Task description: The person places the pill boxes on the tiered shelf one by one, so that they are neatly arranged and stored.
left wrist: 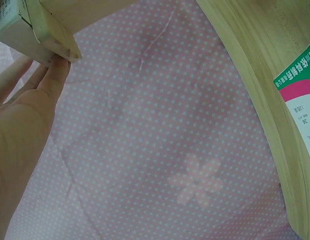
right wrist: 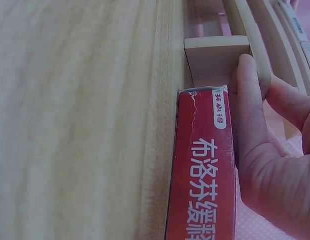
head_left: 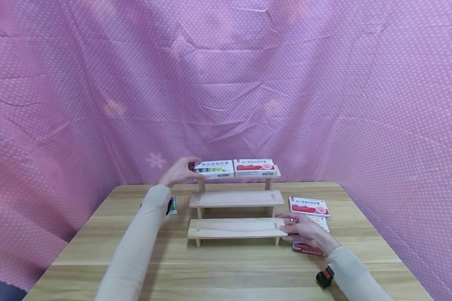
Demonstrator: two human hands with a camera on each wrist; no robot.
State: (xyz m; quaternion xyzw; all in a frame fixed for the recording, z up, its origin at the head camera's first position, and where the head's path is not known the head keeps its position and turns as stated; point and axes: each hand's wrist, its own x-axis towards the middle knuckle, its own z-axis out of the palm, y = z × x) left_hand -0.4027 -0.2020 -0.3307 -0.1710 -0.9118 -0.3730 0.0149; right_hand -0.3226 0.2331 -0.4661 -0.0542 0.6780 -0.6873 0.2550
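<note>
A stepped stand (head_left: 236, 198) of pale, matt wood shows faint grain on a smooth, wood-grained tabletop (head_left: 226, 271). A white-and-green carton (head_left: 214, 169) and a red carton (right wrist: 204, 150) are smooth printed card, the latter creased near one end. Wrinkled, dotted cloth (head_left: 226, 83) hangs behind matt fabric sleeves (head_left: 135, 246).

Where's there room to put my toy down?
Bare: the middle shelf, the bottom shelf left of the right hand, and the table in front, between the sleeves. Crowded: the top shelf, with two boxes and the left hand, and the table's right side, with more boxes.
</note>
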